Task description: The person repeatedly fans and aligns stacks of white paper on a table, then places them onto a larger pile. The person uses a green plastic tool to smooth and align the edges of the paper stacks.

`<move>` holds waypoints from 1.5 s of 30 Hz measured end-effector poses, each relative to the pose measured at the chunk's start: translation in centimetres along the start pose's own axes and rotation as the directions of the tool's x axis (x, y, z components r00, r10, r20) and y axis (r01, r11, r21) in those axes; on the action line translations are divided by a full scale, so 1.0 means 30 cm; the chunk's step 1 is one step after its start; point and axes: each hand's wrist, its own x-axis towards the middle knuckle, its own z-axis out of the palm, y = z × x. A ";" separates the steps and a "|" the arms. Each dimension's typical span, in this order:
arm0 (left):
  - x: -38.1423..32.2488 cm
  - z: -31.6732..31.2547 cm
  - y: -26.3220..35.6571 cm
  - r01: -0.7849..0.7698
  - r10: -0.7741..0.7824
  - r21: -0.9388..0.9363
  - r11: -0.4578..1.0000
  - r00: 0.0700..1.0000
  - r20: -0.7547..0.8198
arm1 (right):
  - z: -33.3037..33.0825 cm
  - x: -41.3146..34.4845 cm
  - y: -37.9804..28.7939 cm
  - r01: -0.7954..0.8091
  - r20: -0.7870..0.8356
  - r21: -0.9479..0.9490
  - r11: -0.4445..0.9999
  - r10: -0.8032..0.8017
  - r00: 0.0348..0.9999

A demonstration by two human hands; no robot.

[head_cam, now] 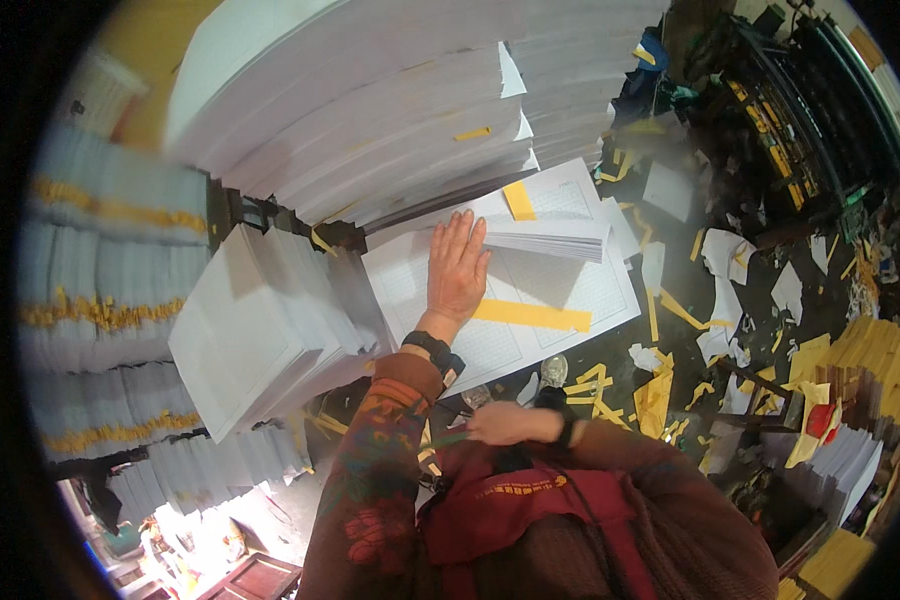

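My left hand point(457, 266) lies flat on a folded bundle of paper sheets point(547, 238), its fingers extended and close together. Under the bundle spreads a large sheet printed with grids point(495, 349). A long yellow paper strip point(532, 315) crosses that sheet, and a shorter yellow strip point(519, 201) rests on the bundle's upper part. Low in front of my red apron point(525, 495), my right hand point(514, 424) is curled around a thin green object point(450, 438), whose kind is blurred. Beside my left forearm stands a stack of folded white sheets point(244, 330).
Tall paper piles point(390, 97) rise directly behind the work surface. More stacks with yellow strips point(112, 307) fill the left. Paper scraps point(720, 255) litter the floor at right, near a small wooden stool point(757, 401), yellow paper piles point(862, 360) and a dark machine point(787, 127).
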 end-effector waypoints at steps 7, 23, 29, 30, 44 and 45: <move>-0.003 0.004 -0.006 0.014 -0.017 -0.063 0.998 0.999 -0.047 | -0.740 -0.592 0.168 0.041 -0.641 0.348 0.937 0.206 0.739; 0.007 0.016 0.003 0.001 -0.001 0.010 1.000 0.999 -0.045 | -0.075 -0.279 0.200 0.006 -0.390 0.467 0.884 0.199 0.899; -0.004 0.021 -0.002 0.028 -0.029 -0.011 1.000 1.000 -0.011 | 0.235 0.227 -0.051 0.064 -0.269 0.239 0.969 0.003 0.963; -0.005 0.016 -0.001 0.028 -0.028 -0.042 0.999 1.000 -0.011 | 0.234 0.248 -0.054 0.074 -0.216 0.209 0.975 -0.027 0.976; -0.273 -0.392 -0.084 0.485 -0.682 -0.676 0.554 0.730 -0.035 | -0.492 -0.331 -0.032 -0.133 -0.597 0.199 0.971 0.228 0.769; -0.341 -0.427 -0.078 0.527 -0.698 -0.654 0.542 0.716 -0.002 | -0.499 -0.279 -0.023 -0.278 -0.669 0.012 0.961 0.214 0.712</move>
